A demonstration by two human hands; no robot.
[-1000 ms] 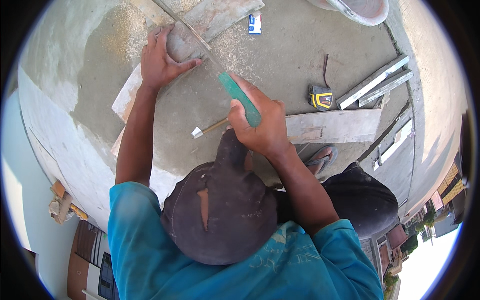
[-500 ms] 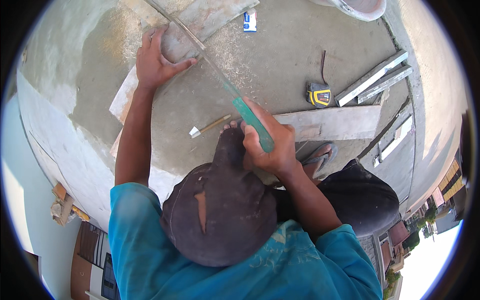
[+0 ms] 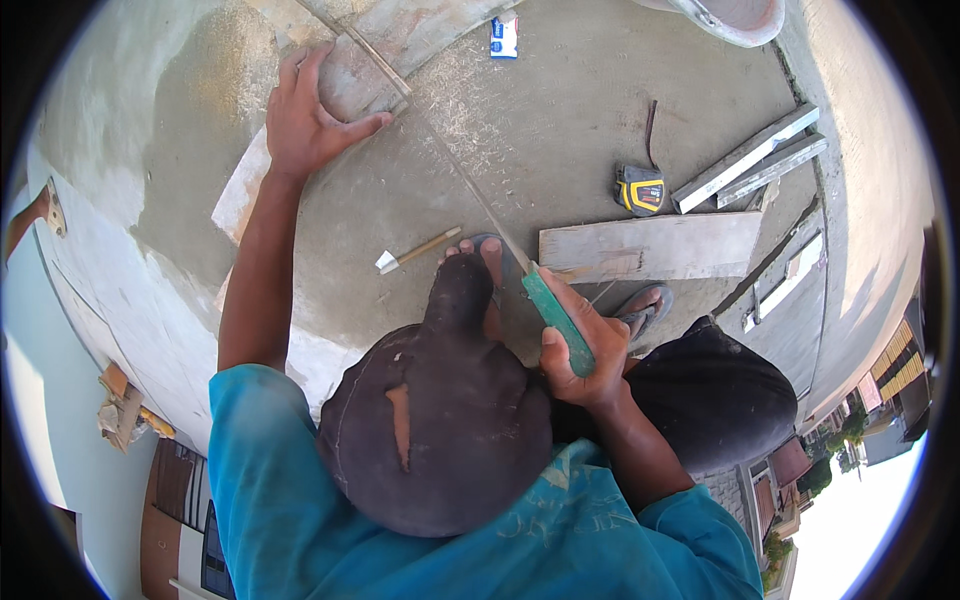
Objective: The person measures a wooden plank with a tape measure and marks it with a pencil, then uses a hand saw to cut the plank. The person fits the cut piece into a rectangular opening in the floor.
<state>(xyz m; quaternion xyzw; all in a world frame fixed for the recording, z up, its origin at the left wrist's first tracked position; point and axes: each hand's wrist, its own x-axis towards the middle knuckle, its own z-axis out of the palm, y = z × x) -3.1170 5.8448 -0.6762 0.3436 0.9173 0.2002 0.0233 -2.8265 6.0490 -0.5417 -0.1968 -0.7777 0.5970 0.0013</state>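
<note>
My right hand (image 3: 592, 345) is closed round the green handle of a handsaw (image 3: 560, 322). Its long thin blade runs up and left to a wooden board (image 3: 360, 85), crossing it at the top of the view. On the left part of that board my left hand (image 3: 300, 130) presses down with fingers spread and thumb stretched along the near edge. Pale sawdust (image 3: 465, 125) lies scattered beside the blade. Between my left forearm and my foot lies a thin wooden stick (image 3: 422, 249) with a white end.
To the right lie a yellow and black tape measure (image 3: 640, 190), a loose plank (image 3: 645, 247) and grey wood strips (image 3: 745, 160). A small blue and white packet (image 3: 503, 36) and a whitish basin (image 3: 735, 18) are farther off. Another person's foot (image 3: 55, 208) shows at the left edge.
My right hand has drawn the saw back toward me, down and right, baring more blade. My left hand stays on the board. Another person's foot has come into view at the left.
</note>
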